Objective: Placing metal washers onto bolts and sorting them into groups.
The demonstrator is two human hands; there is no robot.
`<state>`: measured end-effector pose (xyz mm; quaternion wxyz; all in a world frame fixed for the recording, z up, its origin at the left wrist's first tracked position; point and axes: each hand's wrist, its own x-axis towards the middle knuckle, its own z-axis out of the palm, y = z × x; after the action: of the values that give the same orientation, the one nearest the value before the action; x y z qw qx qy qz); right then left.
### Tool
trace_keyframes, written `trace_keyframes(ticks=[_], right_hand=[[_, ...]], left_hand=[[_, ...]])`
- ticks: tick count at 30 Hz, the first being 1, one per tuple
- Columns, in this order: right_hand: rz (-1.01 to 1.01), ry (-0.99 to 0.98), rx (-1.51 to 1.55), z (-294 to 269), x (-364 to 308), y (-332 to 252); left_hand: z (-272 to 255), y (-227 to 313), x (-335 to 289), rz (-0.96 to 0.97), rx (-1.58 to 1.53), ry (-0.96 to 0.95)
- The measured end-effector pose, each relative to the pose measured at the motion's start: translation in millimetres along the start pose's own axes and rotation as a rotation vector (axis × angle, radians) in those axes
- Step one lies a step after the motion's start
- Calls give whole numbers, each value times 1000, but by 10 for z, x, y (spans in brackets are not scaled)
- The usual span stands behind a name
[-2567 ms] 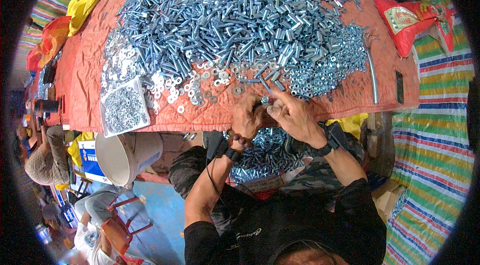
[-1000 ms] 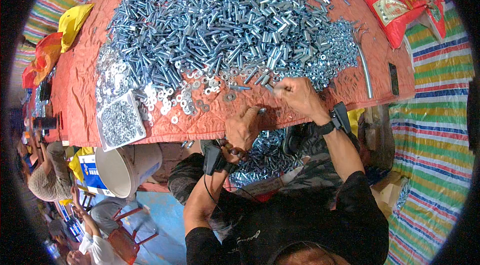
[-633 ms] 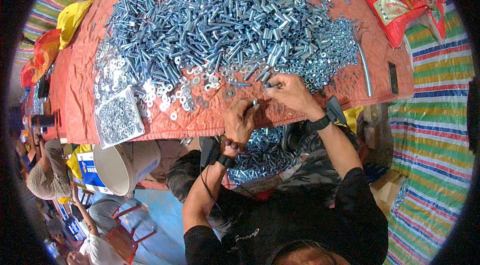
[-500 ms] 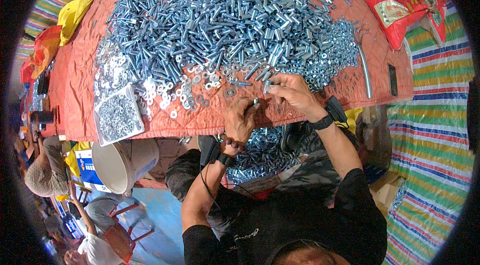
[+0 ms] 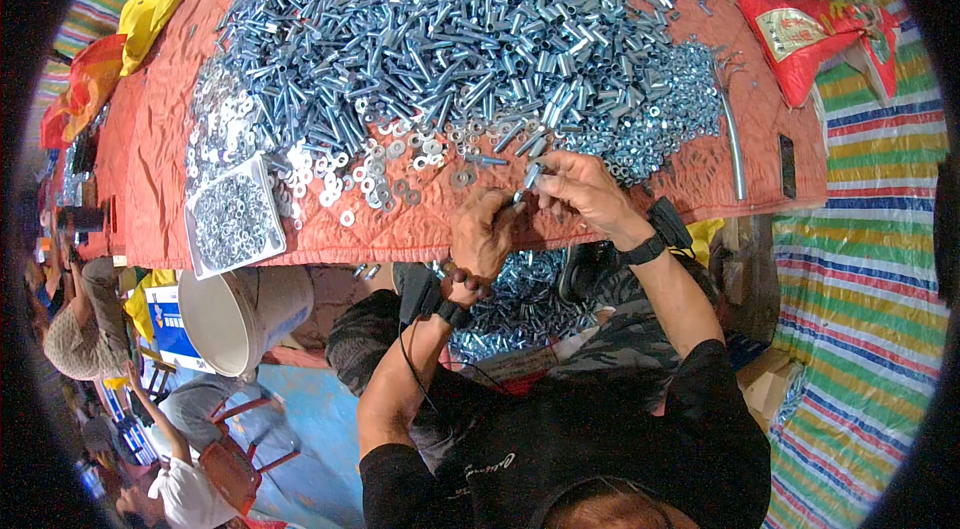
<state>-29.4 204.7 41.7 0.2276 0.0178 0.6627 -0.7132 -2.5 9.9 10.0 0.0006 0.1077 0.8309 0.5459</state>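
My left hand (image 5: 482, 234) is closed at the table's front edge, pinching a small metal piece (image 5: 518, 196) whose bright end shows past the fingertips; its kind is hidden. Just to the right, my right hand (image 5: 583, 191) pinches a short metal sleeve (image 5: 533, 175) between thumb and fingers. The two held pieces are very close together; whether they touch I cannot tell. Beyond my hands spreads a big heap of metal sleeves and bolts (image 5: 430, 39). Loose flat washers (image 5: 375, 179) lie left of my hands, and a pile of small nuts (image 5: 680, 94) is at the right.
A white tray (image 5: 238, 263) of small rings sits at the table's left front, above a pale bucket (image 5: 225, 324). To the right lie a metal rod (image 5: 736, 154), a dark flat object (image 5: 787, 166) and a red bag (image 5: 795, 39). More metal parts (image 5: 520, 314) fill a space below the edge.
My hands have drawn slightly closer, bringing the two held pieces nearer each other. The view has shifted a little. Both hands keep their grip.
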Motion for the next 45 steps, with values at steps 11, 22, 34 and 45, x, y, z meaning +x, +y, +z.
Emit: trace_keyframes(ticks=[11,22,34,45], right_hand=[[-425,-25,-707,-23,-53,-92],[-550,61,-841,260,-103,-73],[-334,10,-753,341,-20,-26],[-701,-85,-1001,472,542,0]], left_hand=[[43,-36,7,94,-1,60],[25,-89,-11,153,-50,2],[-48,4,-115,102,-98,19],[21,-33,-210,233,104,-39]])
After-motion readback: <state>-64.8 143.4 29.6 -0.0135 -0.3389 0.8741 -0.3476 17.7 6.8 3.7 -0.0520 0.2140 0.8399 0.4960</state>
